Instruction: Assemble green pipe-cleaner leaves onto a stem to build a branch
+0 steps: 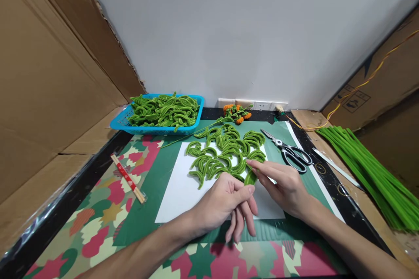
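Observation:
Between my two hands is a leaf-shaped green pipe-cleaner piece [250, 177], its fuzzy loops lying close together. My left hand [229, 204] pinches its lower end between thumb and index finger, the other fingers curled loosely below. The fingertips of my right hand [283, 181] are closed at its upper end and right side, partly hiding it. Just beyond, several curved green pipe-cleaner pieces [209, 168] lie spread over a white sheet of paper [176, 200] and the green mat. A pair of black-handled scissors [293, 157] rests to the right, blades slightly apart.
A blue basket [157, 130] heaped with green pieces stands back left. Behind the paper lies a green stem with orange flowers [240, 117]. Wrapped chopsticks [128, 178] lie left; a bundle of straight green pipe cleaners [369, 174] lies right. Cardboard [49, 43] and a wall [235, 43] enclose the table.

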